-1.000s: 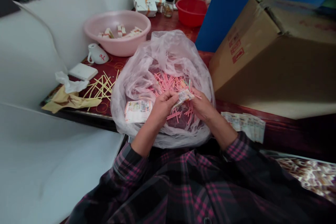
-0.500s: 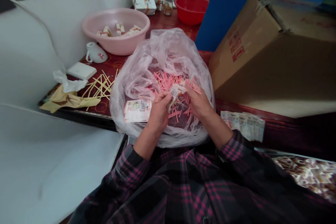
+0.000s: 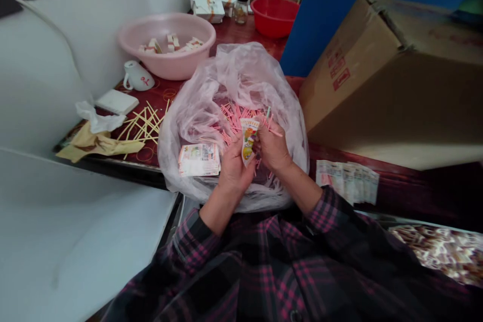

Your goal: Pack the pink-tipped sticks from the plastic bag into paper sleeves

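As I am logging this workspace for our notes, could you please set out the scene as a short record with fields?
Left hand: holds a small printed packet
Right hand: at the packet's edge, holding thin pink sticks
Plastic bag: spread under the hands, with loose pink sticks and a packet stack
Left side: yellow sticks, white mug
Back: pink basin with small bundles, red basin
Right side: cardboard box, overlapping packets

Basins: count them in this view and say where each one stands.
2. The pink basin is at the back left, beside the mug. The red basin is farther back and to its right, near the jar. The blue panel could hide more.
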Available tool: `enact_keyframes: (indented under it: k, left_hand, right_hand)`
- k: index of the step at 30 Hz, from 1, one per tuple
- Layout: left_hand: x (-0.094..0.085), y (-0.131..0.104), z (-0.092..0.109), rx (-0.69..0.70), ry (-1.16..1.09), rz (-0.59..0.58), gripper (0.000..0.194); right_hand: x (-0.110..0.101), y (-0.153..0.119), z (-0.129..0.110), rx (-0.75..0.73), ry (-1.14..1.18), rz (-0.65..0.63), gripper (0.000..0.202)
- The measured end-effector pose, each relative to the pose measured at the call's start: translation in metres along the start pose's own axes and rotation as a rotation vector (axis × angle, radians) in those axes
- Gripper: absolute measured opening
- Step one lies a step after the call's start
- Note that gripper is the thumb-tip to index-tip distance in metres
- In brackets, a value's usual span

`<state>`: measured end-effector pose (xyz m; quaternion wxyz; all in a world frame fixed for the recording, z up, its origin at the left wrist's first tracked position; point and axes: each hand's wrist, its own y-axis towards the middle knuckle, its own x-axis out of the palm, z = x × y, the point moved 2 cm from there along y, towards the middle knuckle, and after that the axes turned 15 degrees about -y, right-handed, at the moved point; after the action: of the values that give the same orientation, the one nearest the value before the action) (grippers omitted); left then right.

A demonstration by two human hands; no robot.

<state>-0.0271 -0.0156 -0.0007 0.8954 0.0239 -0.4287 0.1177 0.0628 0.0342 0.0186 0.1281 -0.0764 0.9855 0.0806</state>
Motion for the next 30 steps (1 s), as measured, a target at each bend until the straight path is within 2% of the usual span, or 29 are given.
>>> enact_keyframes:
  k: [2,5,7,9,13,15,16,18,19,21,23,25,27,30]
  left_hand:
    - [-0.001,-0.007,0.016,0.113,0.134,-0.099,0.026]
    - [0.007,-0.02,0.039,0.294,0.507,-0.376,0.031]
    - [0.014,-0.026,0.046,0.373,0.742,-0.522,0.029]
    - [0.017,-0.026,0.046,0.402,0.831,-0.56,0.029]
    - [0.013,-0.016,0.038,0.308,0.678,-0.457,0.028]
    - [0.007,-0.012,0.037,0.237,0.566,-0.388,0.028]
    - [0.004,-0.01,0.037,0.215,0.512,-0.342,0.029]
    - [-0.004,-0.007,0.041,0.2,0.418,-0.229,0.029]
    - [-0.008,-0.005,0.042,0.196,0.383,-0.177,0.029]
    - [-0.015,-0.002,0.044,0.174,0.329,-0.115,0.027]
    - [-0.018,0.0,0.042,0.149,0.291,-0.093,0.024]
    - [-0.016,0.0,0.038,0.142,0.213,-0.035,0.022]
    - [-0.008,-0.003,0.031,0.094,0.052,0.055,0.021]
    - [0.012,-0.007,0.017,-0.091,-0.236,0.148,0.014]
  right_hand:
    - [-0.01,0.004,0.0,-0.022,-0.082,-0.016,0.043]
    - [-0.025,0.012,-0.001,-0.09,-0.4,-0.036,0.039]
    - [-0.031,0.015,-0.001,-0.095,-0.609,-0.052,0.037]
    - [-0.032,0.013,0.0,-0.1,-0.743,-0.095,0.035]
    - [-0.03,0.002,0.003,-0.199,-0.77,-0.219,0.023]
    - [-0.031,-0.002,0.008,-0.223,-0.73,-0.218,0.007]
    - [-0.033,-0.003,0.01,-0.215,-0.707,-0.19,0.006]
    - [-0.038,-0.001,0.017,-0.165,-0.642,-0.105,0.021]
    - [-0.041,0.0,0.02,-0.125,-0.593,-0.072,0.02]
    - [-0.044,0.002,0.023,-0.041,-0.441,-0.064,0.019]
    - [-0.043,0.003,0.022,0.029,-0.22,-0.091,0.04]
    - [-0.039,0.004,0.016,0.05,0.001,-0.081,0.051]
    - [-0.031,0.004,0.006,0.019,0.157,-0.004,0.054]
    - [-0.015,0.001,-0.006,-0.061,0.181,0.129,0.053]
